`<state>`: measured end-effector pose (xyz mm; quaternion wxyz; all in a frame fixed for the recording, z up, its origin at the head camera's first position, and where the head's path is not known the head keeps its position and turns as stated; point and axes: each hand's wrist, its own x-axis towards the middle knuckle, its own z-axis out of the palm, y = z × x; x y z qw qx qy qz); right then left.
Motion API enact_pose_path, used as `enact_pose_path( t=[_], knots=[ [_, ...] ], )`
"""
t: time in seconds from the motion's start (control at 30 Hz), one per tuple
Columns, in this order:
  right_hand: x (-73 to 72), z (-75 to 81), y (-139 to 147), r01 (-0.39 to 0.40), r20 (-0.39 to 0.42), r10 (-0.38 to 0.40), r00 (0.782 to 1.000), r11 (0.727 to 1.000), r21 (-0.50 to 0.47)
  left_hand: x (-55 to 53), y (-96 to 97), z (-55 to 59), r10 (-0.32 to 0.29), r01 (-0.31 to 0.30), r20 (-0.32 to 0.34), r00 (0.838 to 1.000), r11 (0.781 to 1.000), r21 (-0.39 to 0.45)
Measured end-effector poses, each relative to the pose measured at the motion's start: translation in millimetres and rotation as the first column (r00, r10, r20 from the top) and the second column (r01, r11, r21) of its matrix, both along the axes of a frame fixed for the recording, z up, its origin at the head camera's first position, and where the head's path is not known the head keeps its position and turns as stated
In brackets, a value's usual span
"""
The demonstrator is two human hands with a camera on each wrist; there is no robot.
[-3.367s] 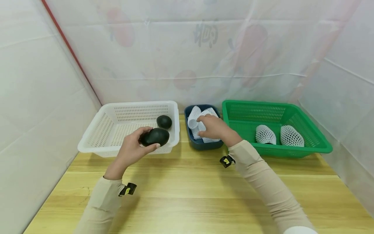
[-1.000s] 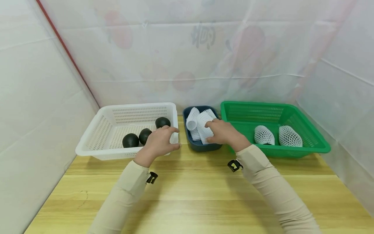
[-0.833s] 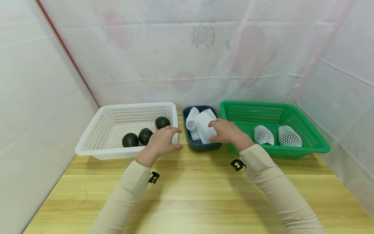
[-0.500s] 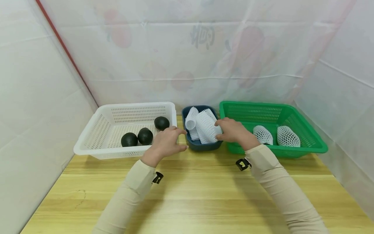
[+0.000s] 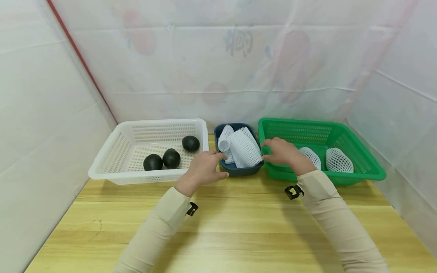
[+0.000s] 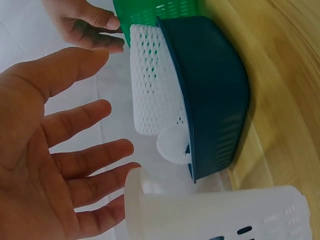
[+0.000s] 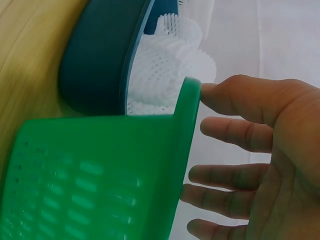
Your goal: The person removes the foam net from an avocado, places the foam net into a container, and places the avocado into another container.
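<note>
My right hand, fingers apart and nearly straight in the right wrist view, hovers over the left end of the green basket. Its thumb tip lies right at the near end of a white foam net sleeve; nothing shows between the fingers. That sleeve lies over the rim of a small dark blue bin, on top of other sleeves, one of them a rolled sleeve. My left hand is spread between the white basket and the bin, palm facing the sleeves, holding nothing.
The white basket holds three dark oval fruits, including one fruit at its right end. In the green basket lie two sleeved fruits, one sleeved fruit farther right. All stand on a wooden table against a white sheet.
The left hand has let go of a dark fruit, which now lies in the white basket, and moved right to the bin. The right hand has shifted right; the top sleeve's near end swung right too.
</note>
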<state>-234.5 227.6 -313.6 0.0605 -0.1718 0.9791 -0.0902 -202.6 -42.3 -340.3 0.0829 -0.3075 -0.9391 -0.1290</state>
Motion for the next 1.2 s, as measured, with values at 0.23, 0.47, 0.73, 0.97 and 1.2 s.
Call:
enact_pose_path(
  t=[0.23,0.47,0.73,0.97,1.2],
  knots=[
    [2.4,1.5,10,0.001,-0.011,-0.001,1.0,1.0,-0.03,1.4,9.5,-3.9,0.003,-0.003,0.023,1.0,1.0,-0.005],
    [0.1,2.8,20,-0.006,-0.029,0.006,1.0,1.0,-0.007,2.6,15.3,-4.5,-0.004,0.004,0.015,1.0,1.0,-0.031],
    [-3.8,0.3,31,0.013,-0.017,-0.013,1.0,1.0,0.0,3.6,21.4,-6.4,-0.047,0.046,-0.008,0.999,0.998,-0.046],
    [-2.9,-3.3,41,0.058,0.015,-0.058,0.998,0.998,-0.016,4.2,26.8,-10.0,-0.077,0.076,-0.024,0.997,0.996,-0.035],
    [-1.9,-7.6,53,0.072,0.026,-0.071,0.997,0.997,-0.03,7.1,33.3,-14.1,-0.11,0.109,-0.037,0.993,0.994,-0.032]
  ],
)
